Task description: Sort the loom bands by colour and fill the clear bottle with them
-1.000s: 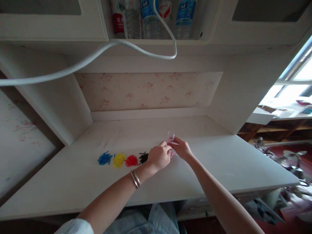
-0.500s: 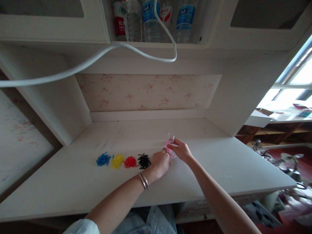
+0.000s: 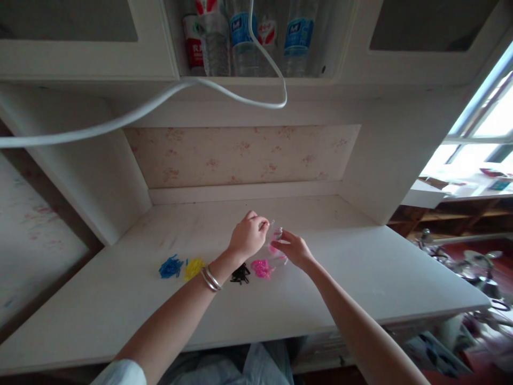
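Observation:
My right hand [image 3: 295, 249] pinches a small clear plastic bag [image 3: 274, 235] with some pink pieces in its lower part. My left hand [image 3: 249, 233] is closed, its fingertips pressed together at the bag's upper left edge. Just below the bag lies a pile of pink bands [image 3: 262, 269] on the white desktop. A black pile [image 3: 240, 273] sits left of it, partly under my left wrist. Farther left are a yellow pile [image 3: 194, 268] and a blue pile [image 3: 171, 267] of similar small strands. The red pile is hidden behind my left forearm.
The white desktop [image 3: 340, 299] runs back to a panel with flowered paper [image 3: 240, 158]. A white cable [image 3: 160, 99] hangs across the upper view. Plastic bottles [image 3: 298, 40] stand in the cabinet above. At the right are a window and a cluttered floor.
My left hand has moved up and left from low on the bag to its upper edge, uncovering the pink pile. Its forearm now covers the red pile. My right hand still holds the bag.

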The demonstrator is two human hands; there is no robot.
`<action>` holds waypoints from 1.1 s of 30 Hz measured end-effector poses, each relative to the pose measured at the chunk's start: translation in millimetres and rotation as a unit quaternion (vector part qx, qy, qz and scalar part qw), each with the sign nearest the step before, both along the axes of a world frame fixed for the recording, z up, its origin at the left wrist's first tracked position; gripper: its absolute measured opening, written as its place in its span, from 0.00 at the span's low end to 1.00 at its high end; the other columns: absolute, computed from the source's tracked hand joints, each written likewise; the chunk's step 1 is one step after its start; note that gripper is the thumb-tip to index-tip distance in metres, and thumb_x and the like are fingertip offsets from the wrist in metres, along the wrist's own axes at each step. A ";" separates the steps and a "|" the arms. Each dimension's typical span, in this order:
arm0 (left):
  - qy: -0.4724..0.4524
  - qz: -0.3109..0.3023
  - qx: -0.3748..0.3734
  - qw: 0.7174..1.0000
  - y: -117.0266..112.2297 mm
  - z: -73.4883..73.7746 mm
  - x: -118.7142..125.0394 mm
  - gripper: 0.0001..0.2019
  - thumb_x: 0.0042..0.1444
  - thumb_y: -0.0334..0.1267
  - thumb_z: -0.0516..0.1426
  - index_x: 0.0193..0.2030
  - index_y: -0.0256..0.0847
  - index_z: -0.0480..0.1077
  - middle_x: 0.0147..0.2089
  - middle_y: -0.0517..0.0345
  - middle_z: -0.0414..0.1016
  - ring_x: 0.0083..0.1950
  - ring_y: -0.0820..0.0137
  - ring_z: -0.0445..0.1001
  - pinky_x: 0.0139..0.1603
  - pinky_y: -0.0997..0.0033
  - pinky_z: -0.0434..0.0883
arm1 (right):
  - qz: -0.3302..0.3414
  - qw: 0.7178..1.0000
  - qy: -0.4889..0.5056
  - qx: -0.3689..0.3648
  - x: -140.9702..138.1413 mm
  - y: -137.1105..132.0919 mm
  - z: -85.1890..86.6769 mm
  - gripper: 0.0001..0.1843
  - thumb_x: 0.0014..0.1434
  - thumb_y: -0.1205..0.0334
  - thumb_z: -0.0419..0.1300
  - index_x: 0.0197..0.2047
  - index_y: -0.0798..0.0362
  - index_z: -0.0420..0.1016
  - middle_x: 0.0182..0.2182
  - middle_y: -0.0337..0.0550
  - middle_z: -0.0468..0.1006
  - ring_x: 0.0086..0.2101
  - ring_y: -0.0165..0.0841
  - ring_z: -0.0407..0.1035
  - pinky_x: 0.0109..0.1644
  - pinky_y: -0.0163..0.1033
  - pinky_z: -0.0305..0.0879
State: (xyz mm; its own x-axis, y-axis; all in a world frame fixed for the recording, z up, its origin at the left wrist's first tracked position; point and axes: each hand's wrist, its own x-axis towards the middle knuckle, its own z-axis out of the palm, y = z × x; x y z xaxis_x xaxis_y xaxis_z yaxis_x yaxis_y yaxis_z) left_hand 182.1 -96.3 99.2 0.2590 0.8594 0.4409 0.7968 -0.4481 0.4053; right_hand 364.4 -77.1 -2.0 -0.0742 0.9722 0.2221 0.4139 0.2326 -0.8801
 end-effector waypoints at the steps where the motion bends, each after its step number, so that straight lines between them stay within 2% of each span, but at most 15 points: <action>1: 0.002 -0.001 0.003 1.000 3.5 2.3 3.0 0.13 0.61 0.41 0.49 0.41 0.44 0.73 0.42 0.55 0.69 0.41 0.72 0.72 0.46 0.74 0.67 | 0.001 1.000 0.000 -0.001 -1.2 -0.1 0.0 0.15 0.50 0.55 0.61 0.43 0.46 0.75 0.35 0.36 0.79 0.32 0.33 0.73 0.35 0.34 0.67; 6: 0.045 -0.011 -0.019 0.999 14.6 -3.6 18.3 0.13 0.61 0.42 0.48 0.41 0.46 0.73 0.45 0.56 0.69 0.37 0.71 0.72 0.41 0.70 0.68 | -0.011 1.000 -0.021 0.006 -2.5 1.4 -0.6 0.16 0.50 0.57 0.61 0.44 0.45 0.75 0.35 0.36 0.80 0.33 0.34 0.73 0.35 0.35 0.68; 10: 0.051 -0.031 -0.034 0.998 16.3 -11.4 20.8 0.15 0.62 0.43 0.46 0.44 0.48 0.73 0.46 0.56 0.70 0.40 0.70 0.73 0.43 0.69 0.68 | -0.016 0.999 -0.032 0.011 -0.9 0.6 0.0 0.17 0.50 0.56 0.61 0.45 0.46 0.75 0.36 0.37 0.80 0.34 0.35 0.73 0.37 0.36 0.68; 13: 0.016 -0.060 -0.029 0.998 16.9 -15.1 18.2 0.17 0.62 0.45 0.46 0.52 0.47 0.68 0.53 0.54 0.69 0.48 0.68 0.72 0.50 0.69 0.67 | -0.006 1.000 -0.028 0.013 -1.2 -0.2 0.1 0.18 0.50 0.54 0.61 0.46 0.46 0.74 0.37 0.37 0.80 0.35 0.35 0.73 0.37 0.35 0.68; 16: -0.009 -0.104 -0.044 0.994 19.7 -21.2 16.1 0.25 0.57 0.50 0.52 0.59 0.43 0.61 0.58 0.52 0.67 0.56 0.66 0.67 0.56 0.69 0.64 | -0.004 1.000 -0.013 0.007 -2.7 0.2 0.5 0.17 0.50 0.53 0.62 0.44 0.46 0.75 0.38 0.38 0.79 0.35 0.35 0.73 0.36 0.35 0.68; 18: -0.025 -0.114 -0.059 0.991 22.1 -26.9 16.1 0.26 0.54 0.50 0.56 0.58 0.42 0.63 0.55 0.53 0.70 0.55 0.66 0.68 0.56 0.68 0.64 | 0.009 1.000 -0.013 0.004 -2.1 0.5 1.5 0.17 0.50 0.53 0.62 0.45 0.46 0.74 0.38 0.38 0.79 0.36 0.35 0.73 0.36 0.35 0.68; 21: -0.076 -0.091 -0.062 0.991 24.9 -34.5 17.5 0.20 0.53 0.47 0.57 0.52 0.43 0.67 0.50 0.56 0.74 0.50 0.68 0.72 0.52 0.70 0.66 | 0.041 0.998 -0.047 0.004 6.6 -2.0 0.8 0.23 0.50 0.55 0.62 0.51 0.45 0.70 0.41 0.39 0.78 0.36 0.33 0.73 0.35 0.34 0.67; 23: -0.102 -0.083 -0.073 0.989 26.4 -37.5 18.1 0.20 0.51 0.46 0.59 0.50 0.44 0.68 0.48 0.57 0.75 0.48 0.68 0.73 0.52 0.71 0.67 | 0.017 0.996 -0.087 0.003 18.1 -7.2 -3.7 0.26 0.50 0.57 0.62 0.53 0.45 0.68 0.43 0.40 0.76 0.32 0.30 0.72 0.33 0.33 0.67; 25: -0.114 -0.091 -0.085 0.986 28.3 -39.3 17.9 0.20 0.50 0.46 0.60 0.49 0.44 0.69 0.48 0.57 0.75 0.48 0.68 0.73 0.52 0.71 0.67 | -0.036 0.988 -0.149 0.005 31.2 -15.2 -11.0 0.21 0.50 0.59 0.60 0.50 0.47 0.71 0.41 0.41 0.75 0.27 0.28 0.70 0.33 0.34 0.65; 27: -0.124 -0.105 -0.090 0.983 30.6 -40.9 17.2 0.20 0.49 0.46 0.61 0.48 0.43 0.70 0.48 0.57 0.76 0.49 0.67 0.73 0.53 0.71 0.66 | -0.061 0.974 -0.217 0.009 41.0 -24.6 -18.5 0.15 0.52 0.59 0.58 0.44 0.50 0.75 0.37 0.41 0.75 0.26 0.28 0.68 0.34 0.35 0.64; 30: -0.140 -0.116 -0.100 0.978 33.6 -44.2 15.8 0.19 0.48 0.46 0.61 0.47 0.43 0.71 0.47 0.56 0.76 0.49 0.67 0.73 0.52 0.71 0.67 | -0.053 0.961 -0.271 0.008 42.5 -35.9 -23.9 0.15 0.53 0.55 0.57 0.42 0.49 0.78 0.36 0.42 0.75 0.29 0.29 0.68 0.36 0.35 0.62; 33: -0.150 -0.116 -0.118 0.975 34.7 -46.7 14.6 0.20 0.49 0.47 0.61 0.48 0.42 0.71 0.47 0.55 0.76 0.49 0.67 0.73 0.51 0.71 0.67 | -0.062 0.954 -0.293 0.000 32.1 -38.4 -21.9 0.14 0.54 0.53 0.57 0.40 0.46 0.79 0.35 0.40 0.76 0.32 0.31 0.70 0.38 0.35 0.61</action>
State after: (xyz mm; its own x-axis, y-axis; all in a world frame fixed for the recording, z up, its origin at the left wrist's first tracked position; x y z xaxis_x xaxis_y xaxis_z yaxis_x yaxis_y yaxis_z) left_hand 196.7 -61.6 52.5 0.3488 0.8793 0.3244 0.5141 -0.4689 0.7182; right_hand 396.5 -115.4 -24.0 -0.0714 0.9814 0.1782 0.8594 0.1511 -0.4884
